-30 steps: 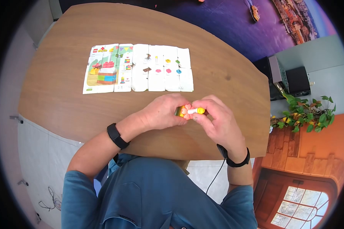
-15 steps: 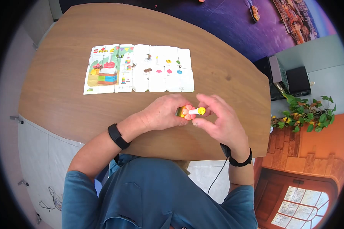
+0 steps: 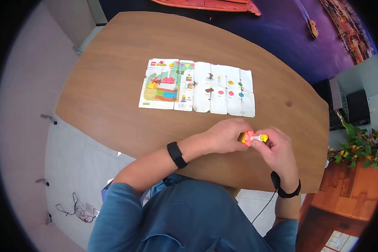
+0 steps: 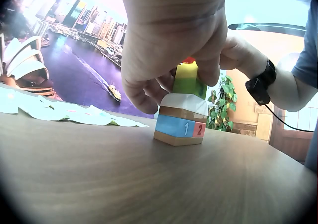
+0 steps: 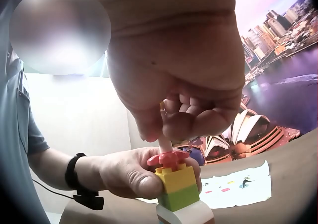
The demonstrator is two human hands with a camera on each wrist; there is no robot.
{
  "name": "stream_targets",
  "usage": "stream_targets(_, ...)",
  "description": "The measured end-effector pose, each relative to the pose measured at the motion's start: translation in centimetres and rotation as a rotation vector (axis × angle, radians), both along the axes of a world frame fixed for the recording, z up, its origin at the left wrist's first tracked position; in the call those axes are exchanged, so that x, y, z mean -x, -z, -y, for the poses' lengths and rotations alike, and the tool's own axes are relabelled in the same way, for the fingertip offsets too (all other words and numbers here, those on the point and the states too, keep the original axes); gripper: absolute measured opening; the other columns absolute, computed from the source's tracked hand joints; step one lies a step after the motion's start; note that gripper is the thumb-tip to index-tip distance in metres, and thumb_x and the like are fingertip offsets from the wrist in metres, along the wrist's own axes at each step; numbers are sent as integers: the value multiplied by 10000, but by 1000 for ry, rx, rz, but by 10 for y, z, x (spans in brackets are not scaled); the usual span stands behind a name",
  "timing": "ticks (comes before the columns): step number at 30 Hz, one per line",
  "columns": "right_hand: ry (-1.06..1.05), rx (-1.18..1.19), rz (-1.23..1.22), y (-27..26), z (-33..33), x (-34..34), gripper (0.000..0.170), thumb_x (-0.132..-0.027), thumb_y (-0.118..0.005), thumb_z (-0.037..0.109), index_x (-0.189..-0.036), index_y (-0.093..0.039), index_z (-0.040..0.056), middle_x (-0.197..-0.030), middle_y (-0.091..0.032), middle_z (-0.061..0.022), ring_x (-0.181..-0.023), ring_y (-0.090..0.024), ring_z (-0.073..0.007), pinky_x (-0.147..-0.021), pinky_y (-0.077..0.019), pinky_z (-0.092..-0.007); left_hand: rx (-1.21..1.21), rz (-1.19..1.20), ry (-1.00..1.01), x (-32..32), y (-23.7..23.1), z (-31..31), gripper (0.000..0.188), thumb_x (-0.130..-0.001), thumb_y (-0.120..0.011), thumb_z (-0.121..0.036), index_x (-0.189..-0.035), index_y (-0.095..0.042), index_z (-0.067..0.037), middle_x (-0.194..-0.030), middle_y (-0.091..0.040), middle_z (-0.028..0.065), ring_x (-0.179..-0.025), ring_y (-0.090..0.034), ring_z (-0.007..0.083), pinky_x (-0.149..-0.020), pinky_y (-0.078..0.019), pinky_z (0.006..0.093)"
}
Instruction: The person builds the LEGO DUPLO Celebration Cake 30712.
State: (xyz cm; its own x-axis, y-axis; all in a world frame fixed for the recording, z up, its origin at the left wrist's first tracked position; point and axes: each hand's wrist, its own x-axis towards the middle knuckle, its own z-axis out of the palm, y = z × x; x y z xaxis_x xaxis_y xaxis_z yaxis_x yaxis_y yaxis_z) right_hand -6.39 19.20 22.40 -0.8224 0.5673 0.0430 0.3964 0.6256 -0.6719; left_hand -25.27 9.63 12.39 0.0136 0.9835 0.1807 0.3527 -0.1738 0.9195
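A tower of toy building bricks stands on the table, with blue (image 4: 171, 125) and pink (image 4: 198, 129) bricks numbered 1 and 2 low down. Above them come a white rounded brick (image 4: 184, 103), a green brick (image 5: 180, 198) and a yellow brick (image 5: 178, 179). A pink flower piece (image 5: 169, 159) caps the yellow brick, and a white candle piece (image 3: 257, 137) with a yellow tip rises from it. My left hand (image 3: 227, 136) grips the tower around its yellow and green bricks. With thumb and fingertips, my right hand (image 3: 281, 152) pinches the candle piece, partly hiding it in the right wrist view.
Beyond the hands, a creased instruction sheet (image 3: 202, 101) lies unfolded on the wooden table (image 3: 113, 122). The table's near edge runs just in front of the person's body. A cable (image 3: 264, 206) hangs from the right wristband (image 3: 289, 194). A leafy plant (image 3: 359, 147) is off to the right.
Half a second ago the right fingers were spread away from the candle piece; now they pinch it again. The head view has shifted, moving everything right and down. The left hand keeps its grip.
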Motion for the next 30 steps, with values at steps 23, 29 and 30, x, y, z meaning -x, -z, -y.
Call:
stream_targets(23,4,-15,-74,12,1,-1,159,-911,-845,107,-1002,-752,15,-847,-660,-72,-606,-594,-119,-566,-480,-295,-21,-24,-7,-1,2,-1,413,-821,-890,-177,-1175,-719,-50,-1123,-698,145,-1069,-670,372,-929,-556,468)
stream_targets(29,52,32,-39,13,4,-1,175,-903,-856,113,-1015,-755,25,-880,-679,-71,-636,-625,-124,-596,-512,-295,-33,-13,3,-1,3,-2,407,-829,-874,-179,-1182,-719,-50,-1108,-696,146,-1055,-668,368,-916,-553,465)
stream_targets(30,53,35,-36,14,5,-1,176,-902,-857,113,-1019,-756,28,-886,-681,-71,-642,-631,-126,-602,-518,-296,-34,-13,7,0,3,-2,407,-829,-874,-179,-1182,-719,-50,-1108,-696,146,-1055,-668,368,-916,-553,465)
